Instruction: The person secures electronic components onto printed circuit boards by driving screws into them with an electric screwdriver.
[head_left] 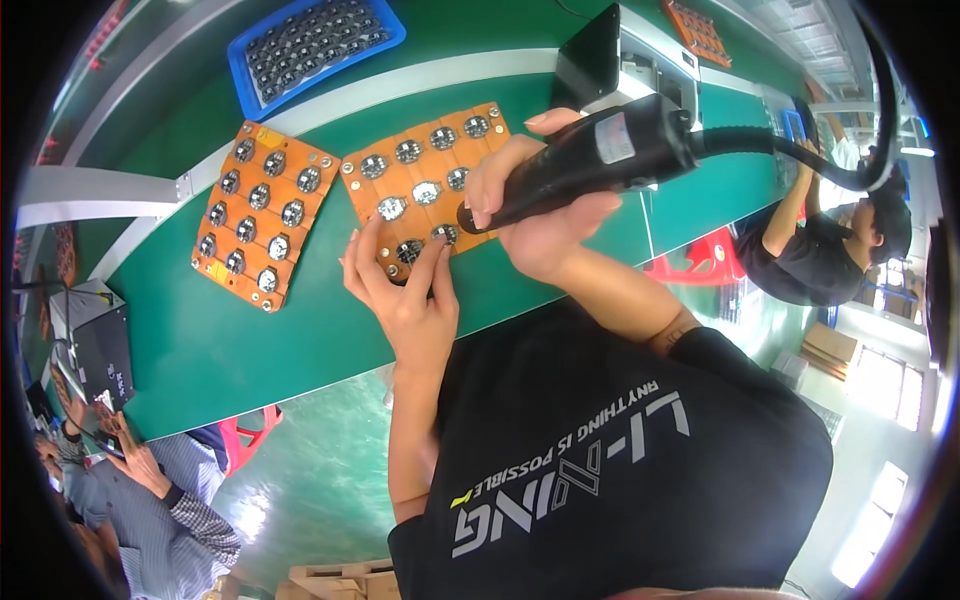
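Observation:
My right hand is wrapped round a thick black corded hand tool, shaped like an electric screwdriver. Its narrow end points down and left, over the right part of an orange fixture plate. Rows of small round black-and-silver modules sit in that plate. My left hand lies at the plate's near edge with its fingers spread. One fingertip touches a module close to the tool's end; another module shows between the fingers. The tool and my right hand hide part of the plate.
A second orange plate with similar modules lies at left on the green bench. Beyond the pale rail stand a blue tray of modules and a black-screened device. The tool's cable arches right. Co-workers sit at both sides.

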